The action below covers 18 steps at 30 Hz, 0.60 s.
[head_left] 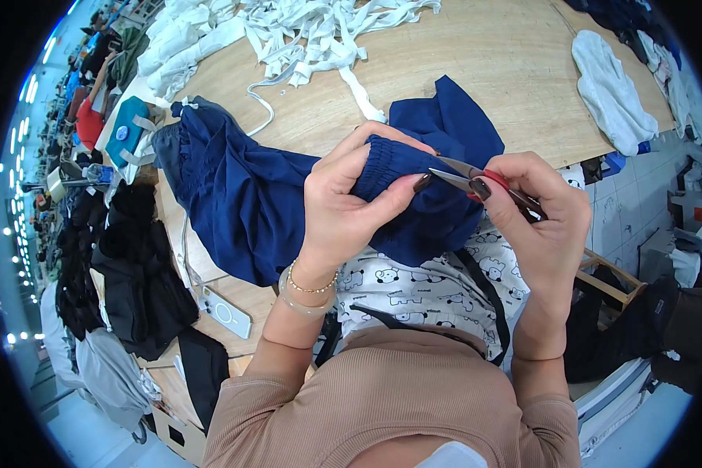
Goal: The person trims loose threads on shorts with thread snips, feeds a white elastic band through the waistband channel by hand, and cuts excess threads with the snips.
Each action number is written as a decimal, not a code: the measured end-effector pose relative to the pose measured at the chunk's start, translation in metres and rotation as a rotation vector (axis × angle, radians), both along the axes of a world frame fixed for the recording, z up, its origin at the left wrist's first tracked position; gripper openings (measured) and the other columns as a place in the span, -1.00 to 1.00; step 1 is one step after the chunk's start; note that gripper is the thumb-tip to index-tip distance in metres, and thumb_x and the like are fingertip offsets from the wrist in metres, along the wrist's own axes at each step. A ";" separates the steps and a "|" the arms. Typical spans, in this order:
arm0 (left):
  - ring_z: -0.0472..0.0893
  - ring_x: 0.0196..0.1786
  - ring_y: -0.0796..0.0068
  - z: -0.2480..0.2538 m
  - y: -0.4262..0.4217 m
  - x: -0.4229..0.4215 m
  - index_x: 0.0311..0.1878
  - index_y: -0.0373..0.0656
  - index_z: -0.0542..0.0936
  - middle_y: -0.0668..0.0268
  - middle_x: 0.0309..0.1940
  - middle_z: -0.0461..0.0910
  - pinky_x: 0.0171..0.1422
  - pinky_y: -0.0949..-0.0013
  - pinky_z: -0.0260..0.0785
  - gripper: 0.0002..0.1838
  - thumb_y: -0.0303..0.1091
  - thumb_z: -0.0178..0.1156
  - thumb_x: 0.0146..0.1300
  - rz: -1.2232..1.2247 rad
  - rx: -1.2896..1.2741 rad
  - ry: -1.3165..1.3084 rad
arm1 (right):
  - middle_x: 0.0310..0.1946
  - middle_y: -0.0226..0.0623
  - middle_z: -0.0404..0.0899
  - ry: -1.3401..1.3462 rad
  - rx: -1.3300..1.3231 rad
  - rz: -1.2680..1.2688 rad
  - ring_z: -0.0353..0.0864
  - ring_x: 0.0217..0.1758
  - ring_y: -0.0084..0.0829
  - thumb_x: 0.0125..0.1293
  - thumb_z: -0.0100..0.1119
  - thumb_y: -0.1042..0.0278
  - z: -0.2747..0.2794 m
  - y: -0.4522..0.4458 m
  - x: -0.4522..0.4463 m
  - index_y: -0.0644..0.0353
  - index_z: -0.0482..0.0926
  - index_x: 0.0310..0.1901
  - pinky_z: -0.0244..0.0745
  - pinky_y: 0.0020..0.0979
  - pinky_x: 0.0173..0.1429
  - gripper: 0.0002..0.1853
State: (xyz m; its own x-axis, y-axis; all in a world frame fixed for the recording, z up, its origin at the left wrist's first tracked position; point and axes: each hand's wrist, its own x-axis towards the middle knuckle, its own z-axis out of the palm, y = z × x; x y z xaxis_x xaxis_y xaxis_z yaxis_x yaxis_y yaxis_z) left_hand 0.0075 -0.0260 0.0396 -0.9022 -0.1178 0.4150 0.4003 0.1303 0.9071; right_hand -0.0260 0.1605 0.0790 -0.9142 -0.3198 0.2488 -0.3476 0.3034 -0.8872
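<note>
My left hand (351, 195) pinches the gathered elastic edge (386, 164) of a navy blue garment (246, 183), near the middle of the view. The garment spreads over the wooden table to the left and also lies under and behind my hands. In my right hand (538, 210) are small scissors (460, 173) with red handles. Their blades are parted and point left, with the tips beside the elastic edge and close to my left thumb. Part of the handles is hidden by my right fingers.
White fabric strips (312, 31) lie at the table's back. A light grey cloth piece (612, 93) is at back right. Black garments (132, 273), a phone (226, 312) and a teal case (126, 131) sit on the left. A person in red (88, 121) is far left.
</note>
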 end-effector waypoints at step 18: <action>0.58 -0.20 0.50 -0.001 0.007 -0.005 -0.23 -0.42 0.62 0.17 -0.21 0.60 -0.09 0.52 0.43 -0.79 -0.55 0.29 0.03 -0.030 0.109 0.025 | -0.54 -0.45 0.51 -0.395 -0.443 0.159 0.32 -0.57 -0.79 0.29 0.16 0.49 -0.019 -0.003 -0.010 0.33 0.50 -0.26 0.12 -0.74 -0.49 -0.91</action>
State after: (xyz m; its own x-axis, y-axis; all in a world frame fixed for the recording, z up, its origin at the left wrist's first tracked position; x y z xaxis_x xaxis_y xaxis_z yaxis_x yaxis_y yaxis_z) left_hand 0.0028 -0.0193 0.0389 -0.8953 -0.1366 0.4240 0.4256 0.0190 0.9047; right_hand -0.0358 0.1578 0.0597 -0.9139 -0.4038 0.0418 0.0223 -0.1528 -0.9880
